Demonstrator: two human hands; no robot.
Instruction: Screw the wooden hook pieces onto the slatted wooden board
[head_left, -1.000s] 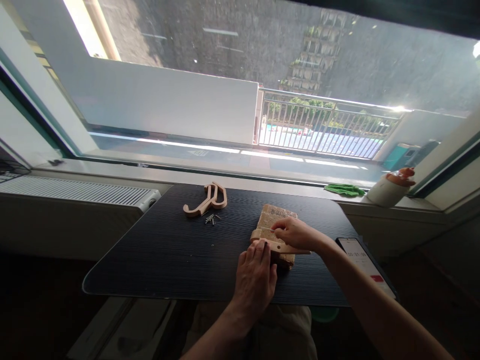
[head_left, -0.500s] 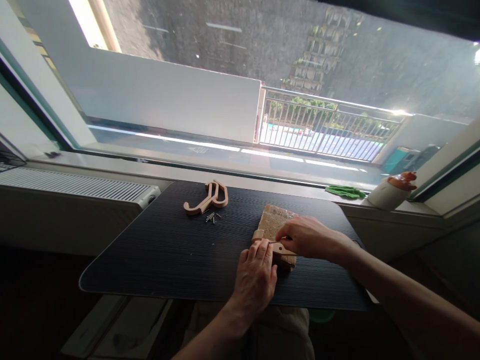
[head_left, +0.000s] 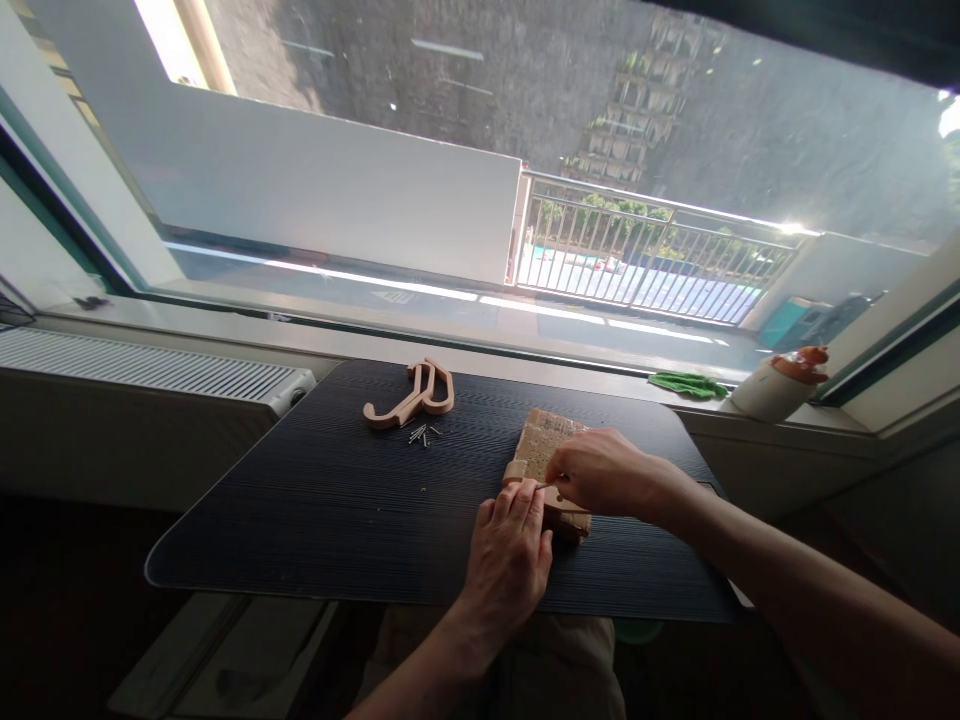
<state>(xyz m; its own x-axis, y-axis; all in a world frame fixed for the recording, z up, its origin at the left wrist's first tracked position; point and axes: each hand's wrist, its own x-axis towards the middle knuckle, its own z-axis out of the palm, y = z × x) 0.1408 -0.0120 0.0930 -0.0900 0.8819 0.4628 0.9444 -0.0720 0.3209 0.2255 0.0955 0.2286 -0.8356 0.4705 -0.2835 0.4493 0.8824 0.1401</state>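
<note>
A pale wooden hook piece (head_left: 516, 470) with a curled end and a hole lies across a worn brown block (head_left: 553, 432). My left hand (head_left: 511, 550) covers much of the hook, its fingers close together and holding it down against the block. From the right, my right hand (head_left: 596, 470) pinches a thin dark tool (head_left: 542, 486) whose tip reaches the hook beside my left fingertips. The tool's kind is too small to make out. Farther back rest more wooden hooks (head_left: 405, 410), with several small screws or nails (head_left: 420, 434) in front of them.
The dark wood-grain table (head_left: 300, 520) stands against a window sill. On the sill are a green cloth (head_left: 688, 384) and a whitish bottle with an orange top (head_left: 776, 387). A white radiator (head_left: 150, 365) runs along the wall at left.
My right hand has shifted slightly left, closer to my left fingertips, and its wrist has turned a little. My left hand stays pressed on the hook. The view has moved slightly.
</note>
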